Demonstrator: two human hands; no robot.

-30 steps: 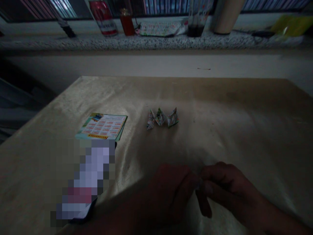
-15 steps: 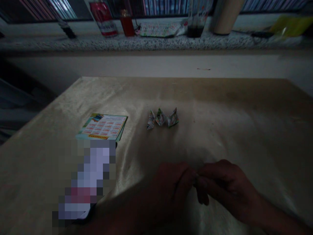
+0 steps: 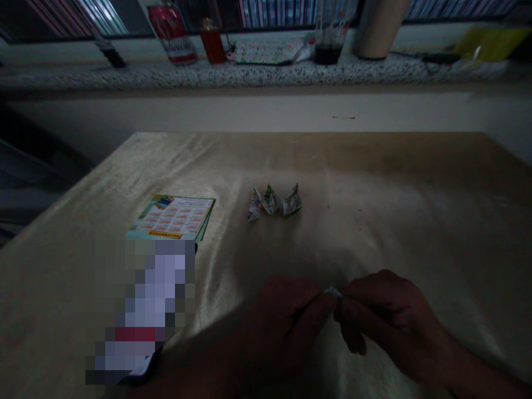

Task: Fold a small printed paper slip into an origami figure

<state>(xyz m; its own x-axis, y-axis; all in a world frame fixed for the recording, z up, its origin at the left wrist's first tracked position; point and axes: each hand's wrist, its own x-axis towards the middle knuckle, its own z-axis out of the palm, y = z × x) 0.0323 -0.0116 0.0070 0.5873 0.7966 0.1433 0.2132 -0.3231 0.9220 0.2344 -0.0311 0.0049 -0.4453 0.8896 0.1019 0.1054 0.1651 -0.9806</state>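
Note:
Low on the table, my left hand (image 3: 295, 310) and my right hand (image 3: 382, 316) meet with their fingertips pinched together. Between them shows the tip of a small piece of folded paper (image 3: 332, 291), pale and printed; most of it is hidden by the fingers. Farther off stand three little folded paper shapes in a row: a left one (image 3: 255, 205), a middle one (image 3: 271, 200) and a right one (image 3: 292, 201). They are made of printed paper with pointed ends.
At left lie printed cards (image 3: 177, 217), with a blurred-out phone-like object (image 3: 152, 310) nearer me. Behind the cloth-covered table (image 3: 394, 166), a speckled sill (image 3: 257, 75) bears a red can (image 3: 172, 36), a red bottle (image 3: 213, 44), a cup of dark liquid (image 3: 328, 52) and a beige cylinder (image 3: 380, 30).
A pale tip of the folded paper now shows more clearly between my fingers. My right hand's lower fingers have shifted slightly right. The view has moved a little.

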